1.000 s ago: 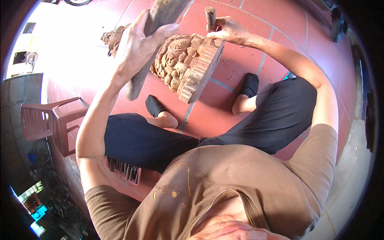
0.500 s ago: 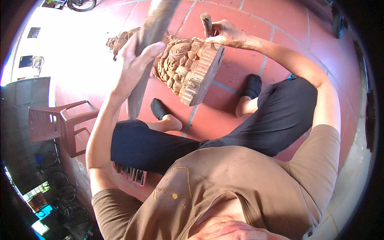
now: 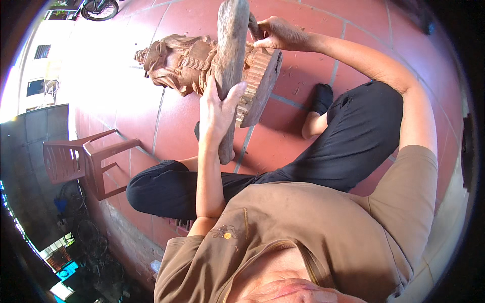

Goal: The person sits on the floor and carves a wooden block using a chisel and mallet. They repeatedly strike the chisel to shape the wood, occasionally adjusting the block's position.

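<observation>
My left hand [image 3: 216, 115] is wrapped round a thick, worn wooden mallet [image 3: 232, 45], shaped like a club and upright in the view. Its upper part crosses in front of the carving and touches or overlaps the chisel [image 3: 254, 29], whose short dark shank my right hand [image 3: 284, 34] grips between thumb and fingers. The chisel's blade is hidden. A brown wooden carving [image 3: 184, 63], with layered folds and a ridged base, lies on its side on the floor. My right hand is at the upper edge of that base.
Red floor tiles [image 3: 177, 126] with scattered wood shavings lie under the carving. My bent legs [image 3: 338, 136] are spread on the near side. A brown plastic chair [image 3: 93, 159] stands at the left, and a motorbike wheel [image 3: 100, 8] shows at the far left. A pink rack [image 3: 180, 224] peeks out below my left leg.
My left hand has swung the mallet rightward, from over the middle of the carving to the chisel. My right hand has stayed nearly in place, while the chisel's top is now partly covered.
</observation>
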A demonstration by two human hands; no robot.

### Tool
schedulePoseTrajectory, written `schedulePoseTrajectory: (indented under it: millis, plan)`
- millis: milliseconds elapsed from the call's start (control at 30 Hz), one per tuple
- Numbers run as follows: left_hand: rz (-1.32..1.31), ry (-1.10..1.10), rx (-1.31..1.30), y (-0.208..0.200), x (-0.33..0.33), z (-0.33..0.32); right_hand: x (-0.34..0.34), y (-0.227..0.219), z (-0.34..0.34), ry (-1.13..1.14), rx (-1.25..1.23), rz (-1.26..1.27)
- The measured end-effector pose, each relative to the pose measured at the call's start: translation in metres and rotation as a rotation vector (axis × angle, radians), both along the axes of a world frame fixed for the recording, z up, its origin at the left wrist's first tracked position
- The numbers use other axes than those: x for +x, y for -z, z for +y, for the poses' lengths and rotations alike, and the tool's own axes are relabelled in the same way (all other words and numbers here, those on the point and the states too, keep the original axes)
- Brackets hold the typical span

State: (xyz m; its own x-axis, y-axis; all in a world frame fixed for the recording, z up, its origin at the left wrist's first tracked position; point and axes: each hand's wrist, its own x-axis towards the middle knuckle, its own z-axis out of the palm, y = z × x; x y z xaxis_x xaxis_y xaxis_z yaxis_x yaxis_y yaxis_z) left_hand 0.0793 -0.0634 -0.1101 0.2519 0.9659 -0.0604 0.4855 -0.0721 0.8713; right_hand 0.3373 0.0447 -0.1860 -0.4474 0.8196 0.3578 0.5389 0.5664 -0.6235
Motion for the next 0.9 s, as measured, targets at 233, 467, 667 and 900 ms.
schedulePoseTrajectory:
  millis: [233, 467, 667, 900]
  plan:
    - [-0.232, -0.128, 0.049, -0.029, -0.005, -0.026, -0.004, -0.008, -0.008, -0.033, -0.018, 0.012]
    - [0.26, 0.019, 0.276, 0.004, 0.003, -0.011, -0.013, -0.013, -0.009, -0.047, -0.058, -0.028]
    - [-0.319, -0.059, -0.098, -0.013, -0.001, -0.016, -0.007, 0.0, -0.004, -0.047, -0.081, 0.088]
    - [-0.587, -0.141, 0.084, -0.02, 0.005, -0.023, -0.004, -0.011, -0.013, -0.051, -0.062, 0.032]
